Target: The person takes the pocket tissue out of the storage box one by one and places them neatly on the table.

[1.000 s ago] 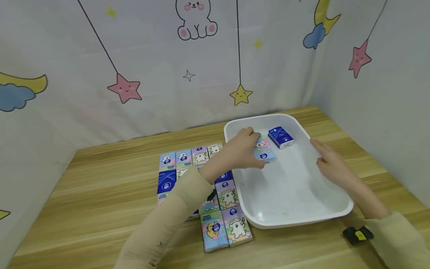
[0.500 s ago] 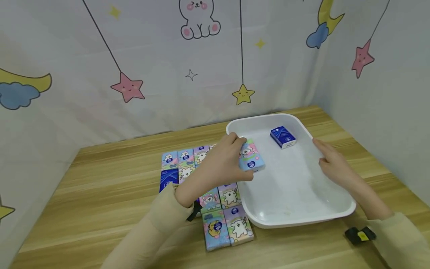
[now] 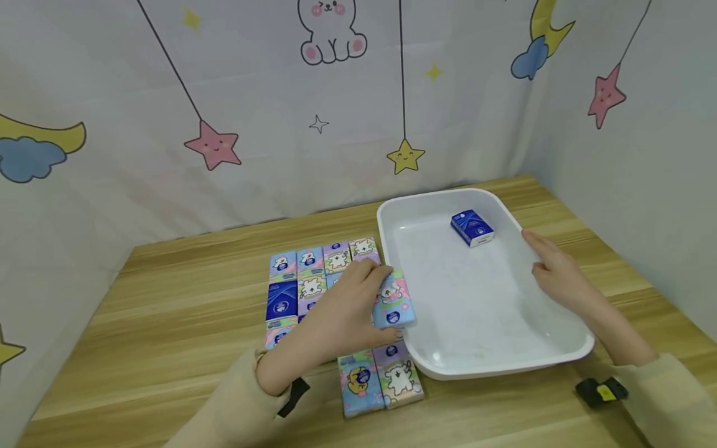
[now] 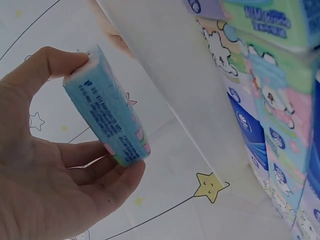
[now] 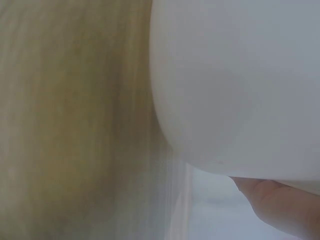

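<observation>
My left hand (image 3: 342,308) holds a pastel tissue pack (image 3: 394,302) printed with a cartoon animal, thumb on one end and fingers on the other. It is above the left rim of a white plastic tub (image 3: 459,298). In the left wrist view, the pack's light-blue side (image 4: 107,117) shows between thumb and fingertips. My right hand (image 3: 560,280) grips the tub's right rim; some of its fingers are hidden outside the wall. A dark-blue tissue pack (image 3: 472,228) lies inside the tub at the far end.
Left of the tub, several tissue packs lie in rows, such as a dark-blue one (image 3: 282,300) and a pastel one with a yellow figure (image 3: 360,382). They rest on a wooden table (image 3: 185,317). A printed curtain (image 3: 269,62) hangs behind.
My left hand has carried the pastel tissue pack leftward and nearer, from inside the tub to above its left rim. The right hand stays on the right rim.
</observation>
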{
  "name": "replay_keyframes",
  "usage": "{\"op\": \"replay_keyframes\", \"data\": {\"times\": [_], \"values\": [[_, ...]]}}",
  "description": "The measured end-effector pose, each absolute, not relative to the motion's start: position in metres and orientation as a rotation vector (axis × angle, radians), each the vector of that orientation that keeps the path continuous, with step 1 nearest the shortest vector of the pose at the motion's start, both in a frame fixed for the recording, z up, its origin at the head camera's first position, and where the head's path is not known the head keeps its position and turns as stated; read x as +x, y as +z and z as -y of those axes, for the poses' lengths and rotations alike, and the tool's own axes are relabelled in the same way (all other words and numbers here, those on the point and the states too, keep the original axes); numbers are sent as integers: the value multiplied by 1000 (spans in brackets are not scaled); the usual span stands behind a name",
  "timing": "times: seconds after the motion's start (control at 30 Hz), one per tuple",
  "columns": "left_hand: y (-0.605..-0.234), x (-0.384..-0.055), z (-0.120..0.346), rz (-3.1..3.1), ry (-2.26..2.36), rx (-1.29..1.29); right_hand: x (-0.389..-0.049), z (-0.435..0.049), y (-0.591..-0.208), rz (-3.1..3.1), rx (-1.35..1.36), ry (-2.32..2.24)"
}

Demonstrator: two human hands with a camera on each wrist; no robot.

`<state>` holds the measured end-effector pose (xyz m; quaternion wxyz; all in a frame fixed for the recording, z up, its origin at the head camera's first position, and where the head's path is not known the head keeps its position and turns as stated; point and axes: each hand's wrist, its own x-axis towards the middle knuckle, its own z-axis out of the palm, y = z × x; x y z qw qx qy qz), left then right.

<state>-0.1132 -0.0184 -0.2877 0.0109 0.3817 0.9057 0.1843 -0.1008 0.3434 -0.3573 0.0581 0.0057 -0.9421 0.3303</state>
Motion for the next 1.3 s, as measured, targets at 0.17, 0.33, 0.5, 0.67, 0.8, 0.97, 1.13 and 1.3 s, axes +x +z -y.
{"op": "replay_keyframes", "data": {"times": [0.17, 0.33, 0.5, 0.67, 0.8, 0.97, 1.13, 1.3], "values": [[-292, -105, 31, -2782, 550, 1168, -101, -343, -357, 2855, 19, 1012], [-298, -94, 45, -2770, 498, 1165, -102, -343, -356, 2865, 10, 1020], [-304, -83, 58, -2785, 468, 1158, -101, -343, -356, 2865, 7, 1022], [-310, -74, 68, -2795, 440, 1137, -101, -343, -356, 2867, 7, 1020], [-316, -70, 74, -2793, 445, 1094, -101, -343, -356, 2876, -6, 1033], [-323, -68, 81, -2750, 421, 1010, -101, -343, -356, 2877, -15, 1044], [-329, -66, 89, -2687, 403, 953, -101, -344, -357, 2869, -1, 1036], [-331, -64, 94, -2657, 406, 924, -102, -345, -358, 2870, 8, 1025]]}}
